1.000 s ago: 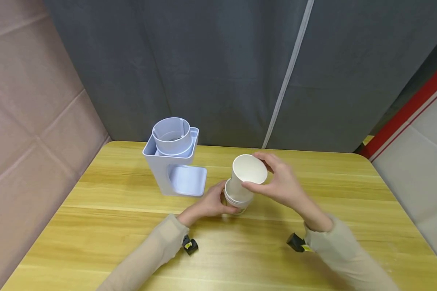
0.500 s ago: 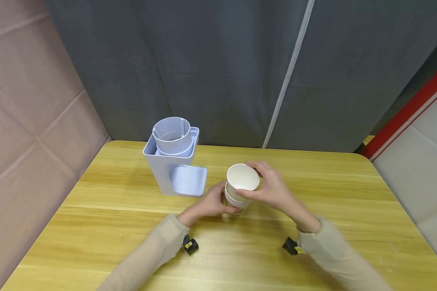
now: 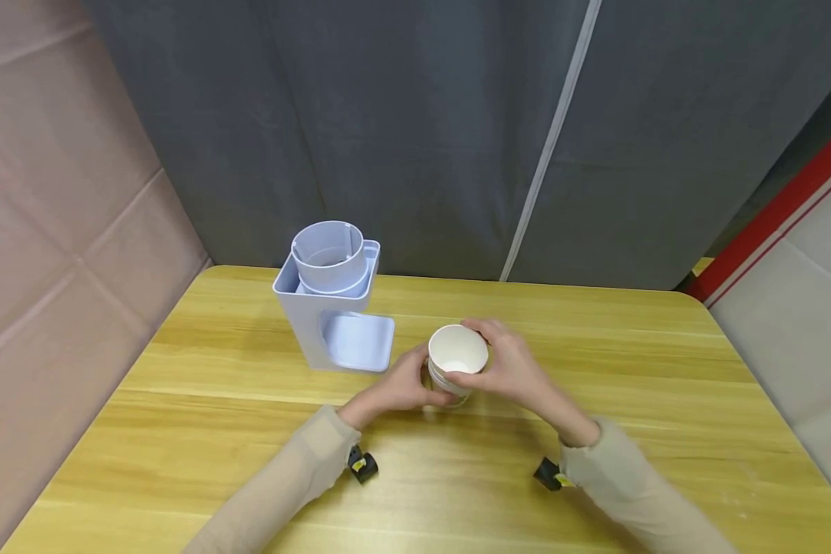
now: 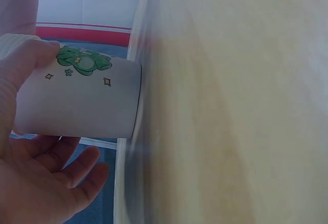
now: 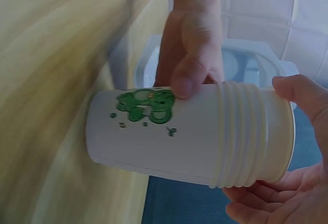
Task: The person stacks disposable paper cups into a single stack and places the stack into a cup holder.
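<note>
A stack of white paper cups [image 5: 195,147] with a green cartoon animal printed on its side stands upright on the wooden table. Low on the stack, my left hand [image 3: 405,382] grips the outer cup between thumb and fingers. My right hand [image 3: 512,372] pinches the topmost paper cup [image 3: 458,348] near its rim. That top cup is nested in the others, its rim a little above their rims in the right wrist view. The lower part of the stack is largely hidden from the head camera.
Left of the cups stands a pale lilac plastic cup holder [image 3: 303,315] with a round tube on top and a square tray [image 3: 360,342] at its foot. A grey curtain [image 3: 388,138] hangs behind the table [image 3: 215,431]. Pale panels flank both sides.
My right hand has lowered the top paper cup into the stack, moving down and leftward. My left hand has stayed in place, holding the stack.
</note>
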{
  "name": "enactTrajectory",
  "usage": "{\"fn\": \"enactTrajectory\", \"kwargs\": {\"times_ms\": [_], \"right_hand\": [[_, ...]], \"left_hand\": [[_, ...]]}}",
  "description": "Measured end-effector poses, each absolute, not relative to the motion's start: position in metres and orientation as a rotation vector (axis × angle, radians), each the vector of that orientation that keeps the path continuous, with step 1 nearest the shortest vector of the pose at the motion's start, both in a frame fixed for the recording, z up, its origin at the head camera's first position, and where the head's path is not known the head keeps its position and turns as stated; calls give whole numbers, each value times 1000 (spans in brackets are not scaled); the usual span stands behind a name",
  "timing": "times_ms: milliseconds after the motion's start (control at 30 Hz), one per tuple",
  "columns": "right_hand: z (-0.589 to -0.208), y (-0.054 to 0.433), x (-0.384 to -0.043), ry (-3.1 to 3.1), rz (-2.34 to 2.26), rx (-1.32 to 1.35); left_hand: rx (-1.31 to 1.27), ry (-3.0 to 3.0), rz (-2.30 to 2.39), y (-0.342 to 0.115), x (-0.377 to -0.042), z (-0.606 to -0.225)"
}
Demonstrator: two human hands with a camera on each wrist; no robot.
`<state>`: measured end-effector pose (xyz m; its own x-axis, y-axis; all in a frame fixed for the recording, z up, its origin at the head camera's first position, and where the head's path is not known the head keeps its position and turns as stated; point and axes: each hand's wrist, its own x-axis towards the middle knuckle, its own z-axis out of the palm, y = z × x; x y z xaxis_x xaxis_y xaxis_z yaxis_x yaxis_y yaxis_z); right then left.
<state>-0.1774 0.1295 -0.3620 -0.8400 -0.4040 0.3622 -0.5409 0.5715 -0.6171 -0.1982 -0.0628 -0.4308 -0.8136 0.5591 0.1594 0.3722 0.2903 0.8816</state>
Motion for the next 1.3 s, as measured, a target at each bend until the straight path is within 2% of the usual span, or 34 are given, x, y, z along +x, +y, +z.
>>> {"fn": "enactTrajectory", "kwargs": {"times_ms": [433,700,967,1300], "right_hand": [[-375,129,-174,-2602,1122,813],[-377,128,-174,-2603,1141,808],[-379,128,-175,-2616,1134,806],[-376,131,-173,-2605,1229,760]], "left_hand": [[865,2382,1542,-64,-197,-429],[904,2363,1539,-65,-183,-399],[894,2315,1590,-65,-198,-431],[835,2384,1519,-68,-195,-428]]}}
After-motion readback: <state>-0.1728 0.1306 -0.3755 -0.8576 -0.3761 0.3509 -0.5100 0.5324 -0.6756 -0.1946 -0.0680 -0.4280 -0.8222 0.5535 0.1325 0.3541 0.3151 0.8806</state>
